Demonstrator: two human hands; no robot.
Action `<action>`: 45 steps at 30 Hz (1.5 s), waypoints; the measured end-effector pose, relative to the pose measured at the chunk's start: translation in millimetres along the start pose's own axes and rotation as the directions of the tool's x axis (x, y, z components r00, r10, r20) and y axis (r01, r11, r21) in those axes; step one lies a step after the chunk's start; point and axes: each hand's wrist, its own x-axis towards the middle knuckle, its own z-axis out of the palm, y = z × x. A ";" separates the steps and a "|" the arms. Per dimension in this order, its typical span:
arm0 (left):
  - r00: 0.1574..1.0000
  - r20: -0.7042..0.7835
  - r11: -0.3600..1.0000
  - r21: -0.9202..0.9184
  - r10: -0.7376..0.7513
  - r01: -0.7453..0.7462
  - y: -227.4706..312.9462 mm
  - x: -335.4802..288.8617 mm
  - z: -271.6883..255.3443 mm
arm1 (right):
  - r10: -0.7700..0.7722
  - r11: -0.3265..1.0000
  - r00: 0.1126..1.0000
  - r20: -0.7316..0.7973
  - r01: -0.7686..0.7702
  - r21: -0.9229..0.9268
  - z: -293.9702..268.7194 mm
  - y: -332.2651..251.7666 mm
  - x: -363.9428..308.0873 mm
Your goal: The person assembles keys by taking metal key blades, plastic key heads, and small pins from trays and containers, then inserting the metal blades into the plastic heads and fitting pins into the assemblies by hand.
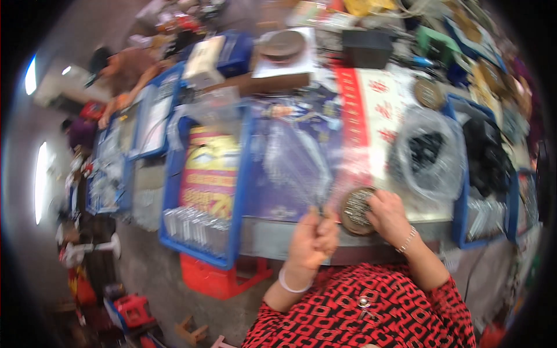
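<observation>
Apparently light, stiff, slippery: small metal parts (356,207) in round dish (355,231) near table edge (271,230); best pinched singly. Right hand (389,216) at dish, grip hidden, cannot tell; left hand (316,236) fingertips together, anything pinched too blurred.
</observation>
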 end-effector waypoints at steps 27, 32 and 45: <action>0.998 0.028 0.974 0.220 -0.053 0.045 -24.6 18.7 -9.1 | 0.053 0.618 0.974 -0.219 0.140 0.773 -33.0 -36.7 -0.6; 0.994 -0.096 0.962 0.261 -0.058 0.082 -38.3 22.5 -5.2 | -0.050 0.718 0.938 -0.344 0.273 0.641 -31.4 -38.1 0.2; 1.000 0.023 0.954 0.300 -0.015 0.007 -38.6 24.8 -14.0 | -0.048 0.759 0.900 -0.432 0.314 0.570 -28.6 -39.4 4.3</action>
